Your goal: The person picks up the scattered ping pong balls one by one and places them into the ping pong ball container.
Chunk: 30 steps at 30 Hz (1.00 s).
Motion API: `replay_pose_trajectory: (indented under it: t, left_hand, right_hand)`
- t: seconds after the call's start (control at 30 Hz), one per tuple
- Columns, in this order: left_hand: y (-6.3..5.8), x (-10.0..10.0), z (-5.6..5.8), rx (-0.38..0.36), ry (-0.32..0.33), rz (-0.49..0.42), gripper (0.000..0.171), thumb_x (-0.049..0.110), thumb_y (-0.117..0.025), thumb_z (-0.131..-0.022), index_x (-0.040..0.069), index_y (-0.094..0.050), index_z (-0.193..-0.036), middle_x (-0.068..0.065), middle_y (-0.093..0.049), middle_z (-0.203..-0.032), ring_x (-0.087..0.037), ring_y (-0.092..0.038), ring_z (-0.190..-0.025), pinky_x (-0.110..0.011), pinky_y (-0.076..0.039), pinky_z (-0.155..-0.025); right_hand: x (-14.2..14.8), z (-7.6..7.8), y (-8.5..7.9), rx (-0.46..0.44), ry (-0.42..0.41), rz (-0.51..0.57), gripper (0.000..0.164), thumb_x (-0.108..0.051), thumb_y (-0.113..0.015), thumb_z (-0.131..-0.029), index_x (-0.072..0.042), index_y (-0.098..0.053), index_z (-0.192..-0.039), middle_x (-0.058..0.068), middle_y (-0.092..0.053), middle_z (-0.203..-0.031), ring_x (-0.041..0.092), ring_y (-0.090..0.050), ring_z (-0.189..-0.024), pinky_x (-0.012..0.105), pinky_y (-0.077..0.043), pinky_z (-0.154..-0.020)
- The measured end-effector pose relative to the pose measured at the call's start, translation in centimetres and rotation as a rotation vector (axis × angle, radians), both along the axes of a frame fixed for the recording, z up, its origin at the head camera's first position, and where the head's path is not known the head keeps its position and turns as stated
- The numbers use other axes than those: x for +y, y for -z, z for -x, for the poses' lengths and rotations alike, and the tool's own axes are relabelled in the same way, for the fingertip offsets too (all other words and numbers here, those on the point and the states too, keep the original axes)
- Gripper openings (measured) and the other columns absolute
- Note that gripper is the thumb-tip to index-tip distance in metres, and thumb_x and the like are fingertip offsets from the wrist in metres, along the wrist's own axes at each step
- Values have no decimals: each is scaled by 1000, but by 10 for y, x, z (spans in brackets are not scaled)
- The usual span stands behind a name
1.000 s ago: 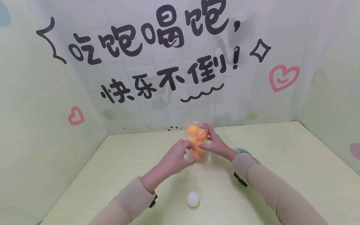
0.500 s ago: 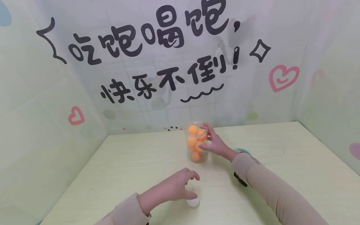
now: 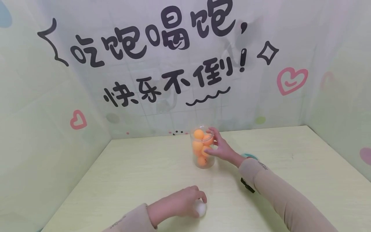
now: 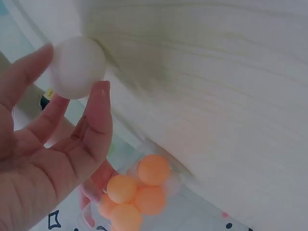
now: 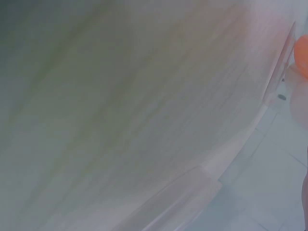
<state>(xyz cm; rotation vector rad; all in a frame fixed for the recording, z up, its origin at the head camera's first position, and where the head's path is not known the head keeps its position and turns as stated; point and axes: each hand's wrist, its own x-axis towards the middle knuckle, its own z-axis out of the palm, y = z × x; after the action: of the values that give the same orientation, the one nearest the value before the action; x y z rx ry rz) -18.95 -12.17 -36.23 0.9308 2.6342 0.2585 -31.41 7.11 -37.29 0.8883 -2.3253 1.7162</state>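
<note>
A white ping-pong ball (image 3: 200, 208) lies low in the head view, near the front of the table. My left hand (image 3: 186, 201) pinches it; in the left wrist view the thumb and fingertips sit around the white ball (image 4: 78, 67). Farther back stands a clear plastic cup (image 3: 204, 165) with several orange ping-pong balls (image 3: 198, 146) stacked inside. My right hand (image 3: 221, 146) grips the cup from its right side, thumb toward the front and fingers at the rim. One orange ball (image 5: 302, 55) shows at the edge of the right wrist view.
A pale wooden table (image 3: 139, 167) lies under both hands. Behind the right forearm a teal-rimmed round thing (image 3: 250, 156) is partly hidden. A printed wall sheet (image 3: 174, 112) rises just behind the cup. In the right wrist view a translucent ridged shape (image 5: 173, 202) lies at the table's edge.
My left hand has moved away from the cup, down toward the front, and its fingers have closed around the white ball. The right hand and the cup have stayed in place.
</note>
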Motion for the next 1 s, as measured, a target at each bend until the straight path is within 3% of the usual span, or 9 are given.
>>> replay_pose_trajectory:
  t: [0.37, 0.5, 0.7, 1.0]
  left_hand:
    - [12, -4, 7, 23, 53, -2, 34, 9, -76, -66, 16, -63, -96, 5, -52, -79, -5, -46, -74, -19, -41, -66]
    - [10, -6, 8, 5, 17, -23, 35, 10, -76, -66, 16, -63, -98, 5, -53, -81, -5, -48, -75, -20, -42, -67]
    - [-2, -14, 8, -11, -33, -93, 35, 7, -74, -66, 14, -63, -99, 2, -57, -88, -7, -50, -80, -21, -43, -70]
    - [-17, -33, 28, -19, -168, -206, 34, 0, -71, -70, 7, -62, -102, -7, -58, -97, -16, -50, -78, -33, -46, -71]
  right_hand:
    - [0, 0, 1, 9, 11, -8, 74, -1, -65, -81, 0, -19, -138, 26, -27, -141, 41, -40, -118, 57, -31, -99]
    - [0, 1, 1, 4, 5, -4, 74, 0, -65, -81, -1, -19, -138, 27, -27, -141, 40, -40, -116, 56, -31, -99]
    - [0, 2, 1, -14, 2, -11, 77, -1, -65, -81, 0, -16, -140, 28, -27, -141, 41, -39, -119, 56, -29, -101]
    - [1, 6, 5, -6, 4, -20, 77, -1, -65, -80, -2, -16, -140, 26, -26, -142, 41, -38, -122, 55, -30, -101]
